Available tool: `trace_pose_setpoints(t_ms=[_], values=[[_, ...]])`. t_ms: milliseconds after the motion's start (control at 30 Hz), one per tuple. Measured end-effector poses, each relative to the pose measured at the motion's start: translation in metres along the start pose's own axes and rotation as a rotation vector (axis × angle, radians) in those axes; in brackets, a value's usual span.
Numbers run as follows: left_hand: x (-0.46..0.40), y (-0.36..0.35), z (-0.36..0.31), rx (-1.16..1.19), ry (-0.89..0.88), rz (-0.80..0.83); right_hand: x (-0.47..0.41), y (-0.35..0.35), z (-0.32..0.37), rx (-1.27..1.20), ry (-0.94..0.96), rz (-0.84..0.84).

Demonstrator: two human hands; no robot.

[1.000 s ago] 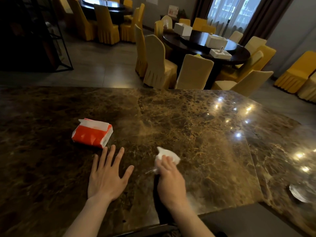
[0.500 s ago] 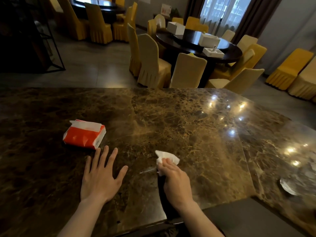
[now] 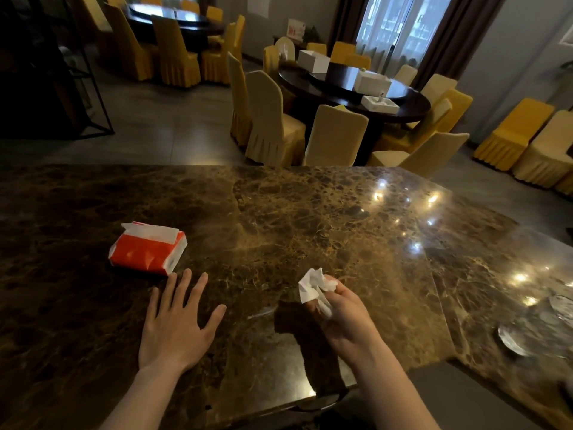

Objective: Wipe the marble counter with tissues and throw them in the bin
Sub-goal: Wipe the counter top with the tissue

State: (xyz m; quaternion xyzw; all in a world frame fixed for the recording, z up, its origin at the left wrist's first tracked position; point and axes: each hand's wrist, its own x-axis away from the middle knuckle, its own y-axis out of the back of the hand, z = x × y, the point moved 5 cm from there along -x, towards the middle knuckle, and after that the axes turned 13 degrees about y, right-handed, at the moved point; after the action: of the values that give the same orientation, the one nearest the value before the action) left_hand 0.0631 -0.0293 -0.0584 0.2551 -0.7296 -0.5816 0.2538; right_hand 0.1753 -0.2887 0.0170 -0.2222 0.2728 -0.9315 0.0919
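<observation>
A dark brown marble counter (image 3: 310, 218) fills the lower half of the view. My right hand (image 3: 344, 318) holds a crumpled white tissue (image 3: 314, 287), raised slightly off the stone near the front edge. My left hand (image 3: 176, 321) lies flat on the counter with fingers spread, holding nothing. Just beyond its fingertips lies an orange tissue pack (image 3: 147, 249) with a white sheet sticking out of its top. No bin is in view.
A counter seam (image 3: 434, 290) runs along the right, and a glass dish (image 3: 511, 336) sits on the far right section. Beyond the counter stand a round dark dining table (image 3: 356, 88) with white boxes and several yellow-covered chairs (image 3: 269, 119).
My right hand has lifted the tissue off the counter and turned, bunching it in the fingers. The left hand stays flat in place. The view has shifted slightly.
</observation>
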Motion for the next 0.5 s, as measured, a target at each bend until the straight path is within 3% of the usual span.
trace_pose_setpoints(t_ms=[100, 333, 500], values=[[0.000, 0.000, 0.001, -0.004, 0.000, 0.012, 0.011, -0.011, -0.008, 0.011, -0.020, 0.105], [0.016, -0.017, 0.020, -0.020, 0.028, 0.033, 0.052, -0.031, -0.027, 0.459, 0.073, 0.345], [0.002, -0.002, 0.001, 0.001, 0.010, -0.016, 0.090, -0.048, -0.027, 0.479, 0.085, 0.502]])
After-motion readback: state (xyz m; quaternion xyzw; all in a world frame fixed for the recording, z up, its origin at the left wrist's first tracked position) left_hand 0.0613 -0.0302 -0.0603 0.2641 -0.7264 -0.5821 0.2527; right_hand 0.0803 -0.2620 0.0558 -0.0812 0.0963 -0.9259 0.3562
